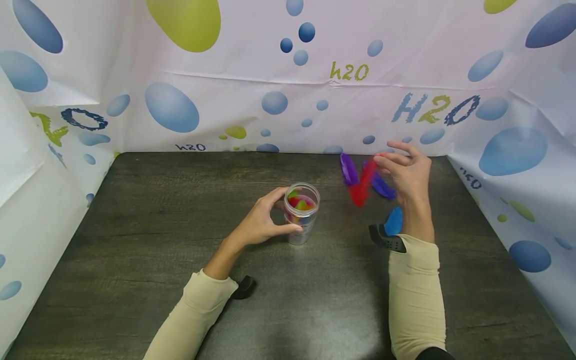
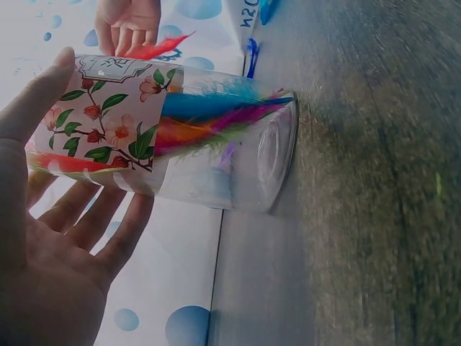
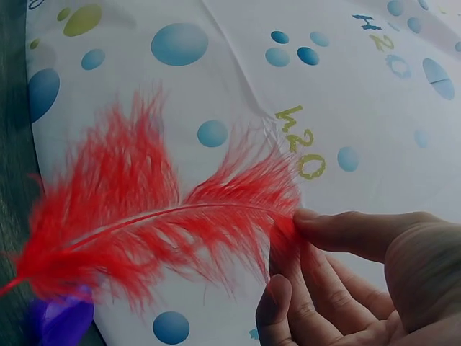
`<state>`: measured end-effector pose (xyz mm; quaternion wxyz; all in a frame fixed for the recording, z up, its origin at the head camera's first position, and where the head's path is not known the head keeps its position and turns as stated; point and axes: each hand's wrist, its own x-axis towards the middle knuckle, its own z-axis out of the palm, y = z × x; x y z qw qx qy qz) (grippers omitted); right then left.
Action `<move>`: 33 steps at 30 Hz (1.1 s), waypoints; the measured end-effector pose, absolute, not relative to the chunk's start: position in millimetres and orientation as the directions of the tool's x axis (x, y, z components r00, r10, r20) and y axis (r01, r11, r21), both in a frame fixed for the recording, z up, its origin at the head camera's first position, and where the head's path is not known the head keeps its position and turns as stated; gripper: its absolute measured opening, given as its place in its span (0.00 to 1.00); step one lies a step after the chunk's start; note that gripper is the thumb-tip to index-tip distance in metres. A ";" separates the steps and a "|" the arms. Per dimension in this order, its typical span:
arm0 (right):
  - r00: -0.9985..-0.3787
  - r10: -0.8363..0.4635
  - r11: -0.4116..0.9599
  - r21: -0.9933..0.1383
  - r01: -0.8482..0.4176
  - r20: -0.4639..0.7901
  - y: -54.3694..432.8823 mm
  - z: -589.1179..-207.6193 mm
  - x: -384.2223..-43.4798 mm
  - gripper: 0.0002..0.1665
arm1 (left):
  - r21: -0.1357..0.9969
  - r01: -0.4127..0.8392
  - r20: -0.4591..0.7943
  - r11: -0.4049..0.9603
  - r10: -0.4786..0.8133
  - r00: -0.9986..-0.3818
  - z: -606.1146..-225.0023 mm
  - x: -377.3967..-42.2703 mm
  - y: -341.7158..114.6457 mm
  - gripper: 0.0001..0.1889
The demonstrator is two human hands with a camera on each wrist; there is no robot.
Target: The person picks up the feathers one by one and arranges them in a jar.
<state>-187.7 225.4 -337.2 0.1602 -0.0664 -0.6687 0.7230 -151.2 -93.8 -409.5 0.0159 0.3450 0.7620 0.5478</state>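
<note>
A clear jar [image 1: 302, 235] with a flower-patterned label [image 2: 108, 122] is gripped near its upper part by my left hand [image 1: 263, 220], thumb on one side and fingers on the other. Its mouth is uncovered, and several coloured feathers [image 2: 216, 119] stand inside, blue, orange and magenta among them. To the right of the jar, my right hand [image 1: 408, 177] pinches a red feather [image 3: 166, 223] by one end between thumb and fingertips. In the head view the feather hangs down to the left, overlapping the purple feathers behind it.
Purple feathers [image 1: 348, 170] lie at the back right of the dark wooden table [image 1: 180, 200]. A blue feather [image 1: 394, 221] lies nearer, partly hidden by my right wrist. A white sheet with blue and green spots [image 1: 243, 90] hangs behind the table and along both sides.
</note>
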 end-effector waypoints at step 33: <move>-0.931 0.281 -0.046 -0.966 -0.256 0.233 200.0 -310.9 -177.7 0.17 | 0.843 0.507 0.347 0.179 0.540 -0.767 -410.9 -152.3 -94.1 0.41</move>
